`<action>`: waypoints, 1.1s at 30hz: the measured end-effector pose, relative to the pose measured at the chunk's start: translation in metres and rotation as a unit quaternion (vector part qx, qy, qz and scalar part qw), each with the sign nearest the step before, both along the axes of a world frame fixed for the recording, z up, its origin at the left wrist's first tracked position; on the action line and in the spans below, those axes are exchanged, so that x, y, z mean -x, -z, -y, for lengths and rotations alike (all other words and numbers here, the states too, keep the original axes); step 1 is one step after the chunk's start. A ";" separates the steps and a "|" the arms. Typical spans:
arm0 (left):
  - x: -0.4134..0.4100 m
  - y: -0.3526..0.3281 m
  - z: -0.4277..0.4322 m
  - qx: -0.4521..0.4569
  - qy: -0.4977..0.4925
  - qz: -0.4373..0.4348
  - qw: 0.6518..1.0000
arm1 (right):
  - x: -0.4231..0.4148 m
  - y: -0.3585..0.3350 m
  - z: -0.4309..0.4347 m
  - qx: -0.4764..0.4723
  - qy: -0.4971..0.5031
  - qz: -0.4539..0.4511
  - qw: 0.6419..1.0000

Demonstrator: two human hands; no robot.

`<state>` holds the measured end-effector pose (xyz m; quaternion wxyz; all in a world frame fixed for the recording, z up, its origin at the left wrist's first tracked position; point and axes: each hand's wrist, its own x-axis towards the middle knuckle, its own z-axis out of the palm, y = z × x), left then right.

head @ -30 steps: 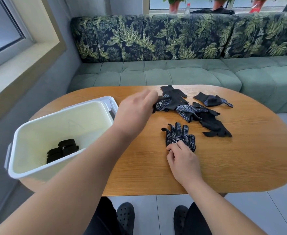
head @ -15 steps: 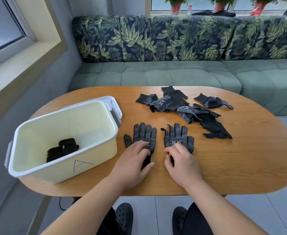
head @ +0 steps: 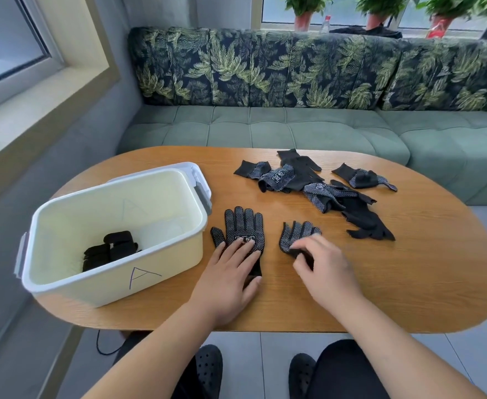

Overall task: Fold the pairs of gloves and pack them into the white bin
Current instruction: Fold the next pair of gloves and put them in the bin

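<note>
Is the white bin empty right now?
No, the white bin holds a bundle of folded black gloves on its floor.

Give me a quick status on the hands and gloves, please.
Left hand flat on left glove. Right hand pinching right glove, blurred. One folded pair in white bin. Loose gloves beyond, nothing blocking.

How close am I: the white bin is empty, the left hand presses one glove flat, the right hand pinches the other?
In the head view the white bin is not empty: folded gloves lie inside. The left hand does press one glove flat; the right hand pinches the other glove.
</note>
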<state>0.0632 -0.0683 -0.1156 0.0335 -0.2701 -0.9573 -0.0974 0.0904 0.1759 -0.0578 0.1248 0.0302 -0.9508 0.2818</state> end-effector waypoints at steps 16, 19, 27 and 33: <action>0.001 0.000 0.001 -0.017 -0.024 0.000 1.000 | 0.048 -0.071 -0.003 0.010 0.010 -0.230 0.973; 0.002 0.002 0.000 -0.021 -0.027 -0.002 0.999 | 0.022 -0.019 0.002 -0.091 -0.052 -0.133 0.986; -0.001 0.000 -0.001 -0.051 0.005 -0.038 0.998 | -0.010 0.034 0.014 -0.151 -0.025 -0.088 0.984; 0.012 -0.016 -0.016 -0.151 -0.060 -0.017 0.987 | 0.025 0.031 0.025 -0.148 -0.004 -0.003 0.989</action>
